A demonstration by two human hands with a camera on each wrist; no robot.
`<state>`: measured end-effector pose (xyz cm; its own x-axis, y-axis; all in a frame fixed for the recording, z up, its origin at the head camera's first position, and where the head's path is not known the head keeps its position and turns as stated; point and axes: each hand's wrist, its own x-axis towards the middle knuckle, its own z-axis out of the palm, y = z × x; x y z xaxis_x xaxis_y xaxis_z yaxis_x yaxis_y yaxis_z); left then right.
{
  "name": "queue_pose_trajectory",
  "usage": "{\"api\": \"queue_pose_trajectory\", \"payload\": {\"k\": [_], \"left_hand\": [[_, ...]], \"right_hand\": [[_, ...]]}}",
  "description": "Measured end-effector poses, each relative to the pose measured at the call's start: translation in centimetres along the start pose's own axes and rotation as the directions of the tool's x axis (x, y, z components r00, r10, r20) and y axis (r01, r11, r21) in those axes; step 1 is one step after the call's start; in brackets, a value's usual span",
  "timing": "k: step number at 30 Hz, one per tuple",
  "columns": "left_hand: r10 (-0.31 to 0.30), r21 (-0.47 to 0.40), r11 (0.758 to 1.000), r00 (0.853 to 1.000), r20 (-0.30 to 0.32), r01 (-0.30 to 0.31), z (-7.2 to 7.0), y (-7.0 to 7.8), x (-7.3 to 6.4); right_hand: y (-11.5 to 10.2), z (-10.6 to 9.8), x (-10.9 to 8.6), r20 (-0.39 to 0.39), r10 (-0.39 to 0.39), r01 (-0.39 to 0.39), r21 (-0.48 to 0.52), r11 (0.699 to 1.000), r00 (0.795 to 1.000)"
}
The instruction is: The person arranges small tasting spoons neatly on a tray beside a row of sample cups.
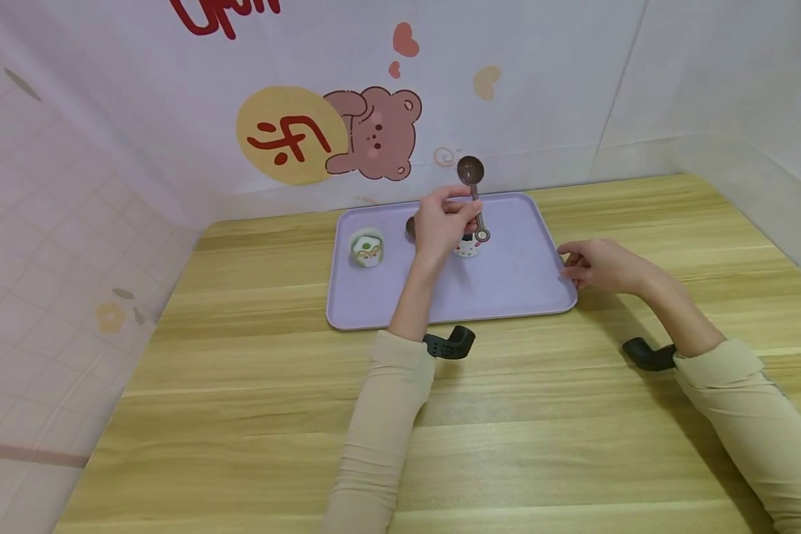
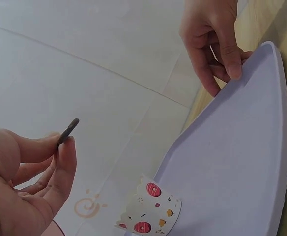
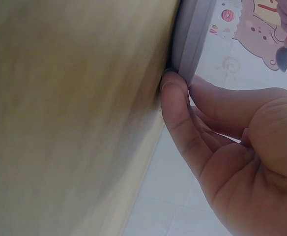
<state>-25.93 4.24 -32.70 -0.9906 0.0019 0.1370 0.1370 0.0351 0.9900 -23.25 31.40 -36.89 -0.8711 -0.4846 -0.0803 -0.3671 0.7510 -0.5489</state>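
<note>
My left hand (image 1: pixel 440 226) is over the middle of a lilac tray (image 1: pixel 507 289). Between thumb and fingers it pinches the handle of a brown measuring spoon (image 1: pixel 470 171), whose round bowl points up and away; in the left wrist view the spoon's handle (image 2: pixel 68 132) appears edge-on. Below the spoon, a white patterned cup (image 1: pixel 467 248) stands on the tray, partly covered by hand and handle. My right hand (image 1: pixel 604 265) grips the tray's right edge, thumb at the rim and fingertips curled beneath it, as the right wrist view of the tray edge (image 3: pixel 190 44) shows.
A green and white cup (image 1: pixel 367 249) stands on the tray's left side. A dark round object (image 1: pixel 411 228) peeks out behind my left hand. The tray lies on a wood-grain table (image 1: pixel 260 386), with a printed white backdrop (image 1: pixel 541 119) behind.
</note>
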Motion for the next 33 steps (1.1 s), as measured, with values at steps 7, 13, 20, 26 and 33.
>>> {"api": "queue_pose_trajectory", "payload": {"k": [7,13,20,26,33], "left_hand": [[-0.004,0.01,1.0,1.0,-0.013,0.004,0.7,-0.4,0.1],[-0.015,0.03,0.999,1.0,-0.021,0.016,1.3,-0.7,0.1],[-0.029,0.021,0.999,0.999,-0.014,0.03,2.0,-1.0,0.1],[-0.026,0.035,0.999,0.999,-0.029,0.027,2.4,-1.4,0.1],[-0.029,-0.007,1.0,0.999,-0.032,0.028,3.2,-2.1,0.2]], "right_hand": [[0.1,0.0,0.0,-0.003,0.006,-0.006,0.008,1.0,1.0],[0.1,0.0,0.0,-0.003,0.005,-0.005,-0.011,1.0,1.0],[0.0,0.1,0.0,-0.004,0.004,-0.004,-0.009,1.0,1.0],[-0.1,0.0,0.0,-0.005,0.004,-0.004,-0.007,1.0,1.0],[-0.1,0.1,0.0,-0.006,0.016,-0.016,0.003,1.0,1.0]]}}
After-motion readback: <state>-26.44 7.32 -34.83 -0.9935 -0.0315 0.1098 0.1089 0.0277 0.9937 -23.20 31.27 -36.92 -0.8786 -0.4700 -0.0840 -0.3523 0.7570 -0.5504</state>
